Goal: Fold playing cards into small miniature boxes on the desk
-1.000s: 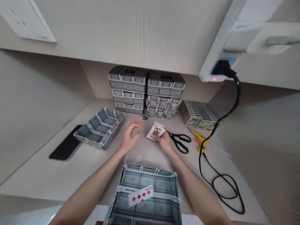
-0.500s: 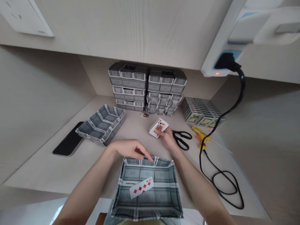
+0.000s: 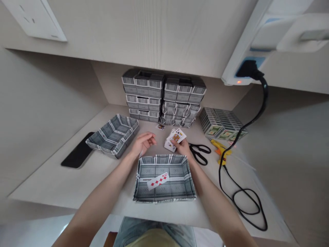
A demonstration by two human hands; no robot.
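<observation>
My right hand [image 3: 183,148] holds a fanned bunch of playing cards [image 3: 178,136], a king on top, above the table. Beyond the near tray's left rear corner is my left hand [image 3: 145,142], its fingers loosely curled; whether anything is between them is too small to tell. Between my forearms a tray made of playing cards [image 3: 177,187] lies flat on the table, with a strip of red diamond card [image 3: 158,181] inside. A second card tray [image 3: 113,135] rests to the left. One face card [image 3: 160,127] lies behind my hands.
Stacked card boxes [image 3: 144,91] stand at the back. Right of them are packed card decks [image 3: 221,123]. Black scissors [image 3: 199,151], a yellow glue gun [image 3: 222,151] and a looped black cable [image 3: 244,188] lie right. A phone [image 3: 77,151] lies left. A power strip [image 3: 231,73] hangs above.
The near tray has moved forward from the table's front edge. My left hand has left its rim and moved up and left. The cards in my right hand have spread apart.
</observation>
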